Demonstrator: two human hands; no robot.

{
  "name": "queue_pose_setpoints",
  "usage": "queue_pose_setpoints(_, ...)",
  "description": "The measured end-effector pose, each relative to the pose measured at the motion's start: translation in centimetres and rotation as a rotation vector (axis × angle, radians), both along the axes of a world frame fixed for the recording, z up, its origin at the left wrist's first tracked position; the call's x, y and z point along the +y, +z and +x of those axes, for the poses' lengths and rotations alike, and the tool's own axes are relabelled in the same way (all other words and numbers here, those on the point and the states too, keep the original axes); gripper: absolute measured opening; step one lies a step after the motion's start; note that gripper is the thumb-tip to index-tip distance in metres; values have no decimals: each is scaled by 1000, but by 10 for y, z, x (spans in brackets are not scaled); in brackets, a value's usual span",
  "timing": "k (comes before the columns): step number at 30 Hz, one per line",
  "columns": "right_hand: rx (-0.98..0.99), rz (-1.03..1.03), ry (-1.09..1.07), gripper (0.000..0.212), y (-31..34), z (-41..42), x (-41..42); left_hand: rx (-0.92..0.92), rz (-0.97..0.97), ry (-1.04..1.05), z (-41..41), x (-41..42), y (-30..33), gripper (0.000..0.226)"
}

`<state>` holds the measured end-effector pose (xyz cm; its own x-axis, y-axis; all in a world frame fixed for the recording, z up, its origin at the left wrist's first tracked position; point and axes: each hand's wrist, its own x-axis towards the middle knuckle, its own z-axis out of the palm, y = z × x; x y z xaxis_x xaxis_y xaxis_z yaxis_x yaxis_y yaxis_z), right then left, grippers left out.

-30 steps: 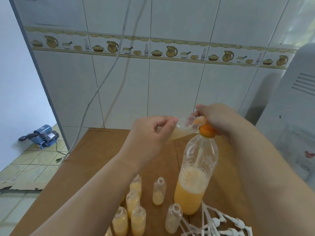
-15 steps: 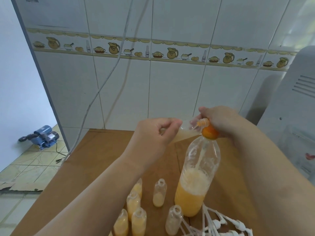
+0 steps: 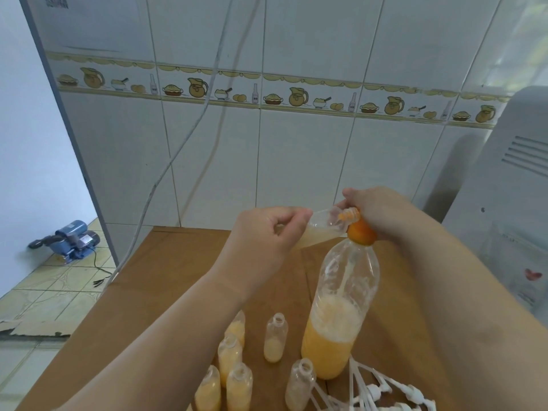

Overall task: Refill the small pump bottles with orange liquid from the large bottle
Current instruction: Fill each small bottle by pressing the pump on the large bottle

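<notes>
The large clear bottle stands upright on the wooden table, about a third full of foamy orange liquid, with an orange funnel in its neck. My left hand grips a small bottle, tipped nearly flat with its mouth at the funnel; a thin stream runs down inside the large bottle. My right hand holds the funnel and the neck. Several small uncapped bottles stand in front: filled ones, one low in liquid, one nearly empty.
White pump heads with long tubes lie in a heap at the table's near right. A white appliance stands to the right. Tiled wall behind, with a cable hanging down it. A blue pump sits on the floor to the left.
The small bottle has stayed tipped at the funnel while liquid keeps streaming into the large bottle. Both hands hold about the same place; the view has shifted slightly.
</notes>
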<state>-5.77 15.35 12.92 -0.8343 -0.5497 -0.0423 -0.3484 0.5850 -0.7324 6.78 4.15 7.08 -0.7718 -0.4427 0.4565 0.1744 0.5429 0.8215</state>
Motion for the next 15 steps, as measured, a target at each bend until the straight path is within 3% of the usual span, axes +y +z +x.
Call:
queue_pose_setpoints(4, 18, -45, 24, 42, 6, -2, 7, 44, -28, -10, 3, 4, 12, 15)
queue_pose_setpoints(15, -3, -7, -2, 41, -3, 9, 5, -15, 2, 13, 3, 2, -1, 21)
